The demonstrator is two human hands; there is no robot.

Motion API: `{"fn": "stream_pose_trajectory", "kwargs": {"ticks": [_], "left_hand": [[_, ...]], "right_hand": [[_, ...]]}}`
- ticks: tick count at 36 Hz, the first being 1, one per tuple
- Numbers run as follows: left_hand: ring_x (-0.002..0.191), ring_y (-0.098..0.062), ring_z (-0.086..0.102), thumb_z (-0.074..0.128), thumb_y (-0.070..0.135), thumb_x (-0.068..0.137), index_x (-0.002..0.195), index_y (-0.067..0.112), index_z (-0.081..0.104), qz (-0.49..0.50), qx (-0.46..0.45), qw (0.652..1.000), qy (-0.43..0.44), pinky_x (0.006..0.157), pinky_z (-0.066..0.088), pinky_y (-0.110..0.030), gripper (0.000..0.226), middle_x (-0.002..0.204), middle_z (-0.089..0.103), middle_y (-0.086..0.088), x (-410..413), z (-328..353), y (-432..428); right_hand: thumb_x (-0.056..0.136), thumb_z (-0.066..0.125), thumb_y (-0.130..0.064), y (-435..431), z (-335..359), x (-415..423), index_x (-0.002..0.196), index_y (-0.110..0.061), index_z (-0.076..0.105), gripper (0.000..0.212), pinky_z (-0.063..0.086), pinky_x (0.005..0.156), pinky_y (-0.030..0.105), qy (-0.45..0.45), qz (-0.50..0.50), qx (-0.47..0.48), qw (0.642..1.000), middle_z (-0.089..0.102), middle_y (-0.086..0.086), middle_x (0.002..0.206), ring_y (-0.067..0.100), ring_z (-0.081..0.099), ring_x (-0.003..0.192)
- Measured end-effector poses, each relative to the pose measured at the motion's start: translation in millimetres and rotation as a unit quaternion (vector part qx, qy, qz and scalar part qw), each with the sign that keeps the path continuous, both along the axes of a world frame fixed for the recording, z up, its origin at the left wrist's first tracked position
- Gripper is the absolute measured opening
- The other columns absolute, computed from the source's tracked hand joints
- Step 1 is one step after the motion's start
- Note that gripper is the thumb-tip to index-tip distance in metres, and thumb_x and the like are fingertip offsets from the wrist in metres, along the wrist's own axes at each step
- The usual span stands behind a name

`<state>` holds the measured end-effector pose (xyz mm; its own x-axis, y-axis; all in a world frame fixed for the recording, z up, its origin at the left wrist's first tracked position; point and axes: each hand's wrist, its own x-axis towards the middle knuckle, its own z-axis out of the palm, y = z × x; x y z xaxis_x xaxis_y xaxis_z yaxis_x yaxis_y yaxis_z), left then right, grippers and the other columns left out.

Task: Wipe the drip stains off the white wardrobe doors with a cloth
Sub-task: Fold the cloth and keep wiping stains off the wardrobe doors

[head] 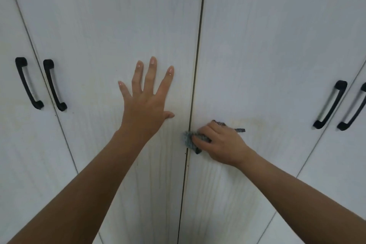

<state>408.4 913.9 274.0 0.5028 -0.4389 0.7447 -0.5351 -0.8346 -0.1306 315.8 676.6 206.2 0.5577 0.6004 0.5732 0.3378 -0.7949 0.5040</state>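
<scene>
Cloth [190, 140] on unlabelled door [267, 55]

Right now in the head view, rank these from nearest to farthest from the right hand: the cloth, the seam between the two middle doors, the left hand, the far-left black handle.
1. cloth, gripped by the right hand.
2. seam, at the cloth's left edge.
3. left hand, flat on the left middle door.
4. far-left black handle, on the leftmost door.

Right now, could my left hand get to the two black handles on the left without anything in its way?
Probably yes. The left hand lies flat and empty on the door, and only bare door lies between it and the two black handles. The right hand with the cloth is off on the other side.
</scene>
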Motion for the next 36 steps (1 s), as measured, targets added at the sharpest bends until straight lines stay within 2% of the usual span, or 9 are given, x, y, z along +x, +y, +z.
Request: {"fn": "stream_pose_trajectory", "kwargs": {"ticks": [3, 5, 11, 16, 21, 25, 31, 33, 36], "left_hand": [[0.156, -0.046, 0.002, 0.084, 0.065, 0.068, 0.166, 0.023, 0.011, -0.007, -0.001, 1.0, -0.003, 0.103, 0.026, -0.084, 0.129, 0.171, 0.0, -0.019, -0.4, -0.8, 0.5], [0.157, -0.044, -0.001, 0.082, 0.064, 0.071, 0.166, 0.024, 0.007, -0.012, -0.007, 1.0, 0.007, 0.106, 0.025, -0.083, 0.128, 0.171, -0.003, -0.018, -2.3, -1.2, 0.5], [0.157, -0.042, -0.002, 0.086, 0.06, 0.065, 0.165, 0.023, 0.009, -0.031, -0.063, 0.997, 0.029, 0.106, 0.017, -0.085, 0.132, 0.171, 0.0, -0.016, -27.0, -18.5, -10.5], [0.158, -0.042, 0.001, 0.093, 0.056, 0.057, 0.166, 0.025, 0.011, -0.012, -0.01, 1.0, 0.027, 0.104, 0.017, -0.087, 0.14, 0.172, 0.002, -0.016, -29.7, -45.0, -26.1], [0.158, -0.042, -0.001, 0.094, 0.049, 0.06, 0.166, 0.025, 0.012, -0.015, 0.002, 1.0, 0.022, 0.105, 0.016, -0.086, 0.136, 0.172, 0.001, -0.017, -19.8, -55.6, -27.7], [0.157, -0.042, -0.007, 0.094, 0.051, 0.06, 0.166, 0.025, 0.013, -0.027, 0.001, 0.999, 0.032, 0.102, 0.016, -0.089, 0.136, 0.172, -0.002, -0.017, -16.2, -55.5, -28.5], [0.157, -0.044, -0.006, 0.096, 0.048, 0.057, 0.165, 0.024, 0.015, -0.03, -0.003, 0.999, 0.03, 0.1, 0.015, -0.09, 0.137, 0.171, -0.001, -0.018, -14.1, -57.3, -30.6], [0.157, -0.043, -0.008, 0.096, 0.046, 0.057, 0.165, 0.024, 0.015, -0.037, -0.008, 0.999, 0.029, 0.1, 0.014, -0.091, 0.137, 0.172, -0.002, -0.017, -14.1, -57.2, -30.7], [0.157, -0.042, -0.01, 0.097, 0.045, 0.056, 0.165, 0.024, 0.014, -0.044, -0.014, 0.998, 0.03, 0.1, 0.014, -0.091, 0.139, 0.172, -0.003, -0.016, -12.6, -57.6, -30.3]], "right_hand": [[0.092, 0.064, -0.019, 6.7, 35.7, -7.1, 0.101, -0.017, 0.072, 0.013, 0.045, 0.052, 0.031, 0.014, -0.058, 0.024, 0.998, 0.065, 0.003, 0.093, 0.022, 0.058, 0.078], [0.094, 0.058, -0.026, 7.9, 65.3, -7.0, 0.101, -0.018, 0.073, 0.018, 0.046, 0.054, 0.03, -0.077, -0.084, 0.087, 0.99, 0.065, 0.004, 0.092, 0.025, 0.06, 0.08], [0.08, 0.062, -0.005, 16.2, 85.7, 2.7, 0.106, -0.009, 0.072, 0.029, 0.037, 0.059, 0.024, -0.258, -0.088, 0.388, 0.88, 0.062, 0.009, 0.098, 0.025, 0.059, 0.088], [0.089, 0.067, -0.007, 6.7, 13.1, 6.6, 0.108, -0.012, 0.067, 0.02, 0.043, 0.06, 0.034, -0.16, -0.033, 0.131, 0.978, 0.063, 0.012, 0.09, 0.027, 0.052, 0.077], [0.095, 0.058, -0.004, -4.5, -19.7, -2.0, 0.105, -0.012, 0.069, 0.017, 0.048, 0.053, 0.037, -0.061, -0.014, 0.027, 0.998, 0.065, 0.01, 0.092, 0.027, 0.056, 0.075], [0.091, 0.062, -0.006, -10.0, 29.9, -18.7, 0.111, -0.018, 0.068, 0.024, 0.045, 0.052, 0.031, -0.193, -0.042, 0.157, 0.968, 0.065, 0.012, 0.089, 0.029, 0.052, 0.08], [0.072, 0.051, 0.002, -45.6, 99.3, -36.5, 0.108, -0.01, 0.071, 0.043, 0.028, 0.067, 0.023, -0.33, -0.142, 0.424, 0.831, 0.059, 0.016, 0.1, 0.031, 0.055, 0.094], [0.07, 0.051, 0.005, -47.8, 89.8, -31.7, 0.109, -0.008, 0.071, 0.045, 0.029, 0.069, 0.023, -0.339, -0.151, 0.427, 0.824, 0.059, 0.017, 0.099, 0.032, 0.054, 0.093], [0.069, 0.057, 0.012, -46.9, 50.1, -23.3, 0.109, -0.006, 0.072, 0.047, 0.036, 0.072, 0.03, -0.324, -0.115, 0.365, 0.865, 0.059, 0.019, 0.094, 0.029, 0.05, 0.09]]}}
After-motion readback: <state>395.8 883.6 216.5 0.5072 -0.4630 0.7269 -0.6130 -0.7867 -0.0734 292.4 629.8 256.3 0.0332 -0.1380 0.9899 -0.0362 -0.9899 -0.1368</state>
